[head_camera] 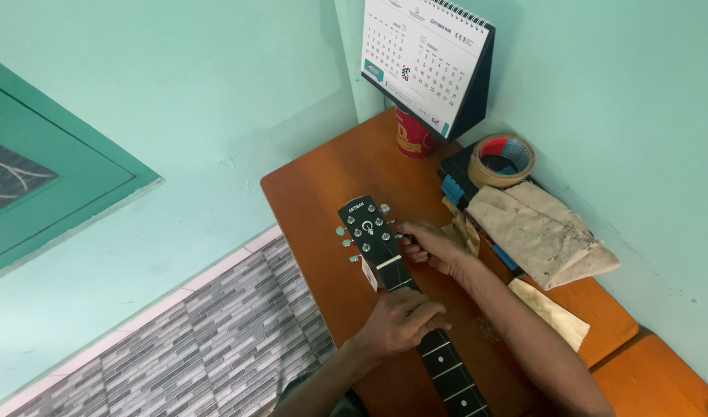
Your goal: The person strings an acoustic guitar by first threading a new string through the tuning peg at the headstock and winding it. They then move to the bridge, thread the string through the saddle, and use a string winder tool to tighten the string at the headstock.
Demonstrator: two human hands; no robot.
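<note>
A black guitar headstock (368, 228) with silver tuning pegs lies on the orange-brown wooden table (323, 193). Its dark neck (450, 374) with white fret lines runs toward me. My left hand (400, 320) is wrapped over the neck just below the nut. My right hand (431, 245) reaches to the right side of the headstock, fingers pinched on a tuning peg (401, 236).
At the table's far end stand a desk calendar (427, 54) and a red cup (412, 135). A tape roll (502, 160) rests on dark boxes, with dirty cloths (535, 232) beside it. Mint-green walls surround the table; grey tiled floor (215, 340) lies to the left.
</note>
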